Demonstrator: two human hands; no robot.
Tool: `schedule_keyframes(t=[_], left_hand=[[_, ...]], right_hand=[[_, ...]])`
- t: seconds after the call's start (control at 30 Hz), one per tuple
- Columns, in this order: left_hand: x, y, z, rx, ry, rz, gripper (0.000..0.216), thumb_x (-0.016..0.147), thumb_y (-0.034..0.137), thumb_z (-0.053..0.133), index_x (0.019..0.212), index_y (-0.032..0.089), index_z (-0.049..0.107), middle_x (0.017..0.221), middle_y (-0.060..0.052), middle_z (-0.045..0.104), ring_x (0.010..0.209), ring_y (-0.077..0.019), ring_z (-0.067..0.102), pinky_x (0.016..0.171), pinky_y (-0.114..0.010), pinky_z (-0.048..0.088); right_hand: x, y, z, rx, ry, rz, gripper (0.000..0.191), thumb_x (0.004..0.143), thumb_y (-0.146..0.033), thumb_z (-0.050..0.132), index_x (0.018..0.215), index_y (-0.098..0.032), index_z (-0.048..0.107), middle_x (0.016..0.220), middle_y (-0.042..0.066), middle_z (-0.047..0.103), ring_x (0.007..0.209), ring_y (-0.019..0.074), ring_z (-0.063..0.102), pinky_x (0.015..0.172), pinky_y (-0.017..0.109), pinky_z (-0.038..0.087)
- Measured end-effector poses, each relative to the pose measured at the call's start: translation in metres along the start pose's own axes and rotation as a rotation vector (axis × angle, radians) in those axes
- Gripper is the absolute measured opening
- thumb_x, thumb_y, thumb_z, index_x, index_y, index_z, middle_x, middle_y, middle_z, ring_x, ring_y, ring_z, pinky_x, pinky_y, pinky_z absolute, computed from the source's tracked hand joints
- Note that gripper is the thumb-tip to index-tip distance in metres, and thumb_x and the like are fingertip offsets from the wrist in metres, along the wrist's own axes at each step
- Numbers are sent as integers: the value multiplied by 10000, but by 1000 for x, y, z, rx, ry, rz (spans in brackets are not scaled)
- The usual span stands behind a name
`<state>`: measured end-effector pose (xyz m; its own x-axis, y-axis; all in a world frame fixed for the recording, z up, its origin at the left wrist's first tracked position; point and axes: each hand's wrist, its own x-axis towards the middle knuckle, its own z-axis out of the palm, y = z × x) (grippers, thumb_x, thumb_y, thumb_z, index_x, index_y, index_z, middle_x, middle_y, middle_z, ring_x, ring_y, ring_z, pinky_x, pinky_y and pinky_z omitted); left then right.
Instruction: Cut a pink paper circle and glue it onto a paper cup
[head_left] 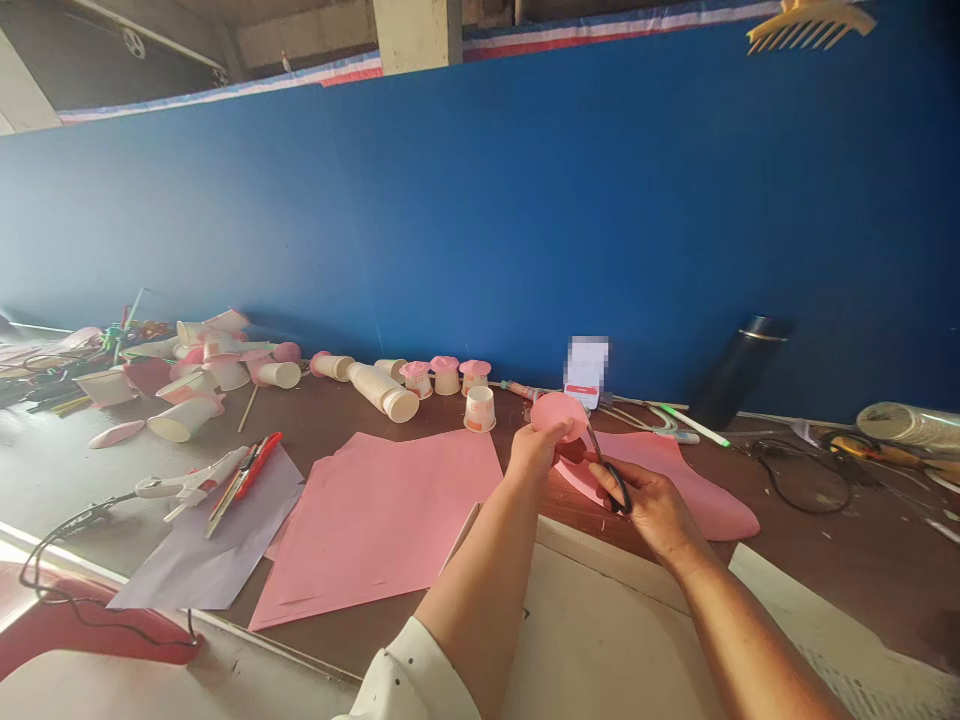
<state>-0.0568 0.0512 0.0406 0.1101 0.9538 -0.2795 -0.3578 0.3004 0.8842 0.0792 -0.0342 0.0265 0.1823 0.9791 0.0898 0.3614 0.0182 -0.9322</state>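
Note:
My left hand pinches a round pink paper piece held up above the brown table. My right hand grips black-handled scissors whose blades meet the lower right edge of the round piece. Under both hands lies a pink sheet with a curved edge. A stack of flat pink paper sheets lies to the left of my left forearm.
Several paper cups, some with pink tops, lie along the blue wall. A white glue gun and a red-handled knife rest on a grey sheet. A black flask stands at right, beside cables.

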Motion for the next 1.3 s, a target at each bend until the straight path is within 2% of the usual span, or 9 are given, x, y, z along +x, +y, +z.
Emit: schedule_keyframes(t=[0.37, 0.87, 1.1, 1.3], left_hand=[[1, 0, -1, 7, -4, 0, 301, 614, 304, 812, 784, 119, 647, 661, -20, 571, 564, -90, 468, 503, -211, 344], [2, -2, -1, -5, -14, 4, 269, 628, 284, 809, 723, 111, 626, 599, -2, 510, 497, -62, 391, 477, -209, 324], [2, -4, 0, -22, -33, -4, 265, 621, 255, 804, 776, 103, 653, 623, -13, 557, 502, -60, 453, 463, -187, 325], [-3, -3, 4, -45, -33, 6, 251, 623, 231, 785, 794, 95, 662, 629, -26, 597, 490, -69, 504, 457, -187, 348]], right_hand=[[2, 3, 0, 51, -5, 55, 443, 749, -525, 697, 1079, -232, 742, 634, -28, 609, 637, 157, 536, 603, 241, 400], [1, 2, 1, 39, -8, 40, 512, 749, -543, 679, 1130, -206, 728, 637, -11, 611, 639, 165, 543, 597, 244, 419], [-2, -4, 2, -16, -3, 22, 515, 760, -590, 645, 1128, -240, 729, 694, -10, 656, 638, 164, 558, 601, 245, 432], [-3, -9, 5, -31, 20, 43, 547, 762, -612, 622, 1129, -221, 728, 692, 8, 676, 667, 188, 594, 610, 257, 450]])
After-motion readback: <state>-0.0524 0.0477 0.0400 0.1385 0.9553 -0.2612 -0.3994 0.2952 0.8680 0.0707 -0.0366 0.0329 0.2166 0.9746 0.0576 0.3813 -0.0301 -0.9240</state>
